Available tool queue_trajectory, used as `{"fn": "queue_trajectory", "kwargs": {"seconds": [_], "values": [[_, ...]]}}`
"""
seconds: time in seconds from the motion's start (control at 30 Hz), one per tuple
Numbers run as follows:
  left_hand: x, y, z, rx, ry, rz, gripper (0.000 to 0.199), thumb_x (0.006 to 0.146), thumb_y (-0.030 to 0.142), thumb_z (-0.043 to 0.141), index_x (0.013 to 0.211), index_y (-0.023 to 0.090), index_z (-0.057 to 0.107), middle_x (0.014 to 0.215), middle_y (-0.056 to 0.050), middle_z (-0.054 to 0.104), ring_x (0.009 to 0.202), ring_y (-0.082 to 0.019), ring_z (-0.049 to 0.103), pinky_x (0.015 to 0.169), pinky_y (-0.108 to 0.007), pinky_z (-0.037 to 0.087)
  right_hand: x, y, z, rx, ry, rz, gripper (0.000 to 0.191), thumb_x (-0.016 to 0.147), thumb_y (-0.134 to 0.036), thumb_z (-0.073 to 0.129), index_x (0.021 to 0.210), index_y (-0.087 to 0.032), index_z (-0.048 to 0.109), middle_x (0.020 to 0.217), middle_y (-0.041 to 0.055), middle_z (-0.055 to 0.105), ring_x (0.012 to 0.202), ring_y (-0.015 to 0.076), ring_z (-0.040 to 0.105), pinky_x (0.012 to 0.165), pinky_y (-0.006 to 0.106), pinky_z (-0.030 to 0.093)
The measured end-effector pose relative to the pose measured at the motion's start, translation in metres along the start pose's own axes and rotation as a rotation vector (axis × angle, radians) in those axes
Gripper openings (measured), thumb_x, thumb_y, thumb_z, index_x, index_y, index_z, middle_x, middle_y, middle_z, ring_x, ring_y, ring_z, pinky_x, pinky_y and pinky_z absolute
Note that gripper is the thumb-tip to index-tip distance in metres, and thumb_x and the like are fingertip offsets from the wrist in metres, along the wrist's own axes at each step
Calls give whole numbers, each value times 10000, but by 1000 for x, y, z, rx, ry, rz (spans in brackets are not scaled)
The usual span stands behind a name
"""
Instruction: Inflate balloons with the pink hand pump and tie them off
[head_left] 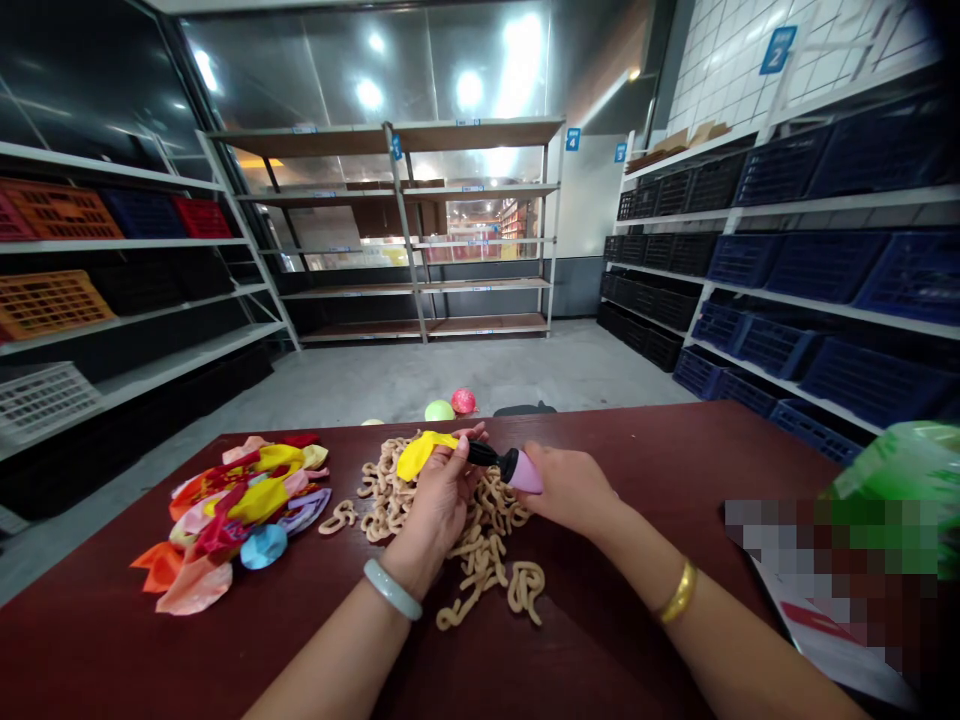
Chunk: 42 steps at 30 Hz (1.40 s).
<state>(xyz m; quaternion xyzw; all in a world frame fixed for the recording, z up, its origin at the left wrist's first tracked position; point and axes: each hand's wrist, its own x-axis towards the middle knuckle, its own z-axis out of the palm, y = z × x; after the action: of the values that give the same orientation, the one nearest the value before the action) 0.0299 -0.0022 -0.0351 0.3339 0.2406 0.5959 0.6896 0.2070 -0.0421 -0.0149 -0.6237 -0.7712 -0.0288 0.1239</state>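
My left hand (441, 495) is closed on a limp yellow balloon (421, 456), its fingers around the spot where the balloon meets a black nozzle. That nozzle belongs to a hand balloon pump (528, 474) with a light purple body. Wrapped round the pump's purple part is my right hand (570, 488), closed. Under both hands lies a heap of beige, curled, string-like pieces (487, 560) on the dark red table (615, 630). To the left is a pile of flat balloons (259, 500) in yellow, orange, pink, red and blue.
Past the table's far edge, a green balloon (439, 411) and a red balloon (464, 401) show near the floor. A green and clear plastic bag (892, 470) is at the right, partly blurred. Shelves with crates (806, 265) line both sides; a bare metal rack (480, 190) stands behind.
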Motion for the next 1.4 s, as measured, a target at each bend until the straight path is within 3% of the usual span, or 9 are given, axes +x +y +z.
{"fn": "queue_trajectory", "kwargs": {"seconds": [0.23, 0.33, 0.43, 0.63, 0.8, 0.9, 1.03, 1.27, 1.4], "values": [[-11, 12, 17, -165, -69, 3, 164, 824, 284, 684, 892, 168, 590, 1081, -100, 672, 1014, -218, 632, 863, -358, 500, -3, -8, -5, 60, 20, -2, 357, 808, -535, 555, 966, -220, 497, 901, 50, 693, 804, 246, 666, 620, 292, 368], [-13, 10, 22, -204, -49, 53, 149, 836, 279, 666, 877, 164, 581, 959, -85, 667, 888, -205, 643, 826, -380, 506, -5, -13, -3, 85, 43, -17, 364, 819, -555, 539, 959, -223, 493, 872, 43, 690, 784, 250, 666, 600, 293, 358], [-11, 10, 22, -215, -7, 110, 109, 835, 232, 655, 830, 154, 578, 820, -43, 619, 736, -149, 607, 756, -322, 508, -6, -18, 2, 116, 21, -25, 403, 806, -568, 566, 1013, -230, 493, 885, 42, 694, 792, 254, 667, 595, 289, 355], [9, 43, -2, -236, 82, 242, 111, 816, 175, 647, 780, 161, 543, 753, -18, 560, 687, -143, 569, 663, -291, 493, -2, -18, 7, 112, 6, -57, 428, 818, -528, 580, 1117, -236, 488, 982, 66, 692, 852, 253, 659, 629, 295, 379], [27, 84, -35, -281, 152, 354, 124, 870, 219, 577, 779, 172, 508, 725, -9, 544, 664, -148, 557, 625, -303, 487, 1, 0, 9, 90, 24, -95, 380, 817, -488, 594, 1104, -252, 516, 1031, 45, 685, 908, 248, 650, 659, 303, 399], [29, 94, -43, -298, 182, 396, 107, 872, 193, 558, 784, 173, 501, 716, -3, 541, 656, -145, 560, 614, -294, 482, 3, 10, 10, 47, 40, -87, 396, 840, -545, 552, 1104, -251, 523, 1026, 49, 683, 913, 249, 650, 657, 308, 404], [26, 79, -32, -294, 215, 428, 97, 846, 175, 578, 779, 164, 508, 723, -12, 562, 661, -139, 572, 628, -282, 485, 3, 14, 7, -73, 44, -45, 425, 837, -589, 530, 1080, -241, 524, 956, 63, 683, 851, 255, 657, 634, 313, 396], [8, 18, 7, -272, 162, 211, 80, 848, 210, 590, 836, 135, 563, 802, -82, 639, 776, -194, 640, 735, -348, 517, -3, -2, 0, -127, 67, -24, 350, 852, -534, 530, 1056, -250, 511, 902, 57, 671, 809, 248, 657, 618, 308, 381], [-3, 7, 18, -253, 134, 180, 125, 824, 230, 638, 809, 144, 549, 780, -54, 622, 729, -169, 624, 715, -330, 512, -4, -15, 2, -48, 19, 4, 319, 835, -488, 563, 1025, -238, 513, 906, 60, 679, 839, 235, 663, 645, 296, 388]]}}
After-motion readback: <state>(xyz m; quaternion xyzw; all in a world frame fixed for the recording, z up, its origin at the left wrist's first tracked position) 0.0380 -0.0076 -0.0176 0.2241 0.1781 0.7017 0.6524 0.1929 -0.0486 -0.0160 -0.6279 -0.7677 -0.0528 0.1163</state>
